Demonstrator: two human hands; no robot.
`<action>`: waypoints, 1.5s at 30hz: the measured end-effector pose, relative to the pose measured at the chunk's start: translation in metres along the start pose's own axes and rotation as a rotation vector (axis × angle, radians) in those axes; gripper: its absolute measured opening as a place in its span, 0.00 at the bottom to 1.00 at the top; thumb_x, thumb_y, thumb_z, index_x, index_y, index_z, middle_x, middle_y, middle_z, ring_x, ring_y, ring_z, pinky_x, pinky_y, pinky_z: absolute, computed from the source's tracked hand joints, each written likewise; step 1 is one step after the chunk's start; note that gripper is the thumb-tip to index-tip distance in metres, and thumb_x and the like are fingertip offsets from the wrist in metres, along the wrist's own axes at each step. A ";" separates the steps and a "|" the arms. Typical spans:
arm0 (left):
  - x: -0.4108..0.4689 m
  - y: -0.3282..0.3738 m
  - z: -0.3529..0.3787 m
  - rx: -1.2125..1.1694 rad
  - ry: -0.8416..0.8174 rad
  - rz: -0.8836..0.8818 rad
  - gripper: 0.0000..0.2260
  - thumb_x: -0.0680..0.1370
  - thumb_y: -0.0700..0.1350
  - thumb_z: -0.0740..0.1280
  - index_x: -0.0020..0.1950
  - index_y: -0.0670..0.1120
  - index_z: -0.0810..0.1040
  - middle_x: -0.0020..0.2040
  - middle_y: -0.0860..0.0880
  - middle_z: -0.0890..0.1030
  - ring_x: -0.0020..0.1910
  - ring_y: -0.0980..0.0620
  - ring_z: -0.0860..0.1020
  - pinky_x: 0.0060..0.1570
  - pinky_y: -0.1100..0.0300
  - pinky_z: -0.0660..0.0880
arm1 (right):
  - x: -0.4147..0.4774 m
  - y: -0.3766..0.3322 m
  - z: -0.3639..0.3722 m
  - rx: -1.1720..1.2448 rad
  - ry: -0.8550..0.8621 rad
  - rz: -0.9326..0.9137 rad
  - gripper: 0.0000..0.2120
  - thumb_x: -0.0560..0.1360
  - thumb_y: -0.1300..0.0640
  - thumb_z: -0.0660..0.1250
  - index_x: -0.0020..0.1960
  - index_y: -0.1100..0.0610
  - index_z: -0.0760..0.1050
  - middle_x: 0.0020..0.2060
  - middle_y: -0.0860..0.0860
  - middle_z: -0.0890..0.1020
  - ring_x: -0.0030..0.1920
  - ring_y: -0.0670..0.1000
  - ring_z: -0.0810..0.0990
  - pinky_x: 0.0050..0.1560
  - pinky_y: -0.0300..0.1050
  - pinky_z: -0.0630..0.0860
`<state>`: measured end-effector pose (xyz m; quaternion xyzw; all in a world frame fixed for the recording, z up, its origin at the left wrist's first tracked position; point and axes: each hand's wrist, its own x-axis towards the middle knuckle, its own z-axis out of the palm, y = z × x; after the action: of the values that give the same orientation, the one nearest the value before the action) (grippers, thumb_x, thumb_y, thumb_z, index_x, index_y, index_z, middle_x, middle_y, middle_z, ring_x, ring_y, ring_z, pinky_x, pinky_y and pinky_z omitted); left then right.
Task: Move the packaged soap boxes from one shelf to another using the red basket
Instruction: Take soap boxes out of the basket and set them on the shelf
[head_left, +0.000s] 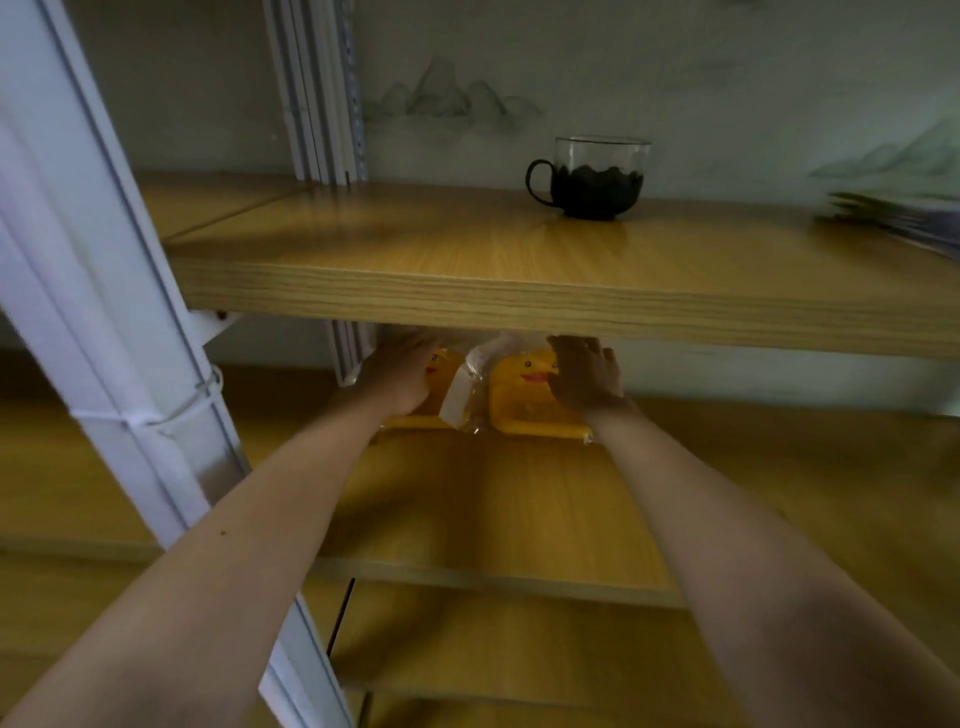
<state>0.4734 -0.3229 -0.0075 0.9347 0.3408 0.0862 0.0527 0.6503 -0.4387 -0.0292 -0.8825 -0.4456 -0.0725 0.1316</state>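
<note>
Two yellow duck-faced soap boxes in clear plastic wrap stand side by side at the back of the lower wooden shelf (519, 499). My left hand (397, 376) is wrapped over the left soap box (447, 371), hiding most of it. My right hand (584, 376) grips the right soap box (524, 384) from its right side, with the duck face still showing. Both arms reach in under the upper shelf. The red basket is not in view.
The upper wooden shelf (467, 291) hangs just above my hands. On it stands a glass cup (592, 176) with dark contents, and a blurred stack of flat items (893, 218) lies at the far right. A white metal upright (130, 364) runs along the left.
</note>
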 end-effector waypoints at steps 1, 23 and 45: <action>-0.006 0.003 0.000 0.003 0.011 0.023 0.28 0.77 0.34 0.56 0.75 0.48 0.55 0.77 0.48 0.55 0.74 0.46 0.56 0.68 0.52 0.62 | -0.008 0.002 -0.003 -0.038 0.001 -0.013 0.26 0.78 0.48 0.60 0.73 0.54 0.59 0.71 0.54 0.65 0.71 0.57 0.61 0.67 0.51 0.61; -0.211 0.187 0.101 -0.112 0.053 0.382 0.19 0.80 0.43 0.59 0.71 0.46 0.65 0.69 0.47 0.70 0.68 0.49 0.67 0.67 0.55 0.67 | -0.302 0.134 -0.036 0.097 -0.060 0.071 0.18 0.79 0.57 0.57 0.69 0.53 0.65 0.67 0.51 0.70 0.67 0.53 0.66 0.65 0.51 0.67; -0.327 0.259 0.394 -0.100 -0.438 0.154 0.17 0.81 0.47 0.56 0.70 0.48 0.66 0.67 0.49 0.72 0.62 0.51 0.74 0.59 0.57 0.74 | -0.490 0.298 0.228 0.146 -0.601 0.190 0.21 0.78 0.61 0.58 0.70 0.50 0.65 0.68 0.49 0.69 0.68 0.52 0.66 0.65 0.48 0.67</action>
<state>0.4673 -0.7474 -0.3932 0.9506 0.2441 -0.0981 0.1649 0.6026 -0.9162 -0.4168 -0.8903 -0.3840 0.2363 0.0634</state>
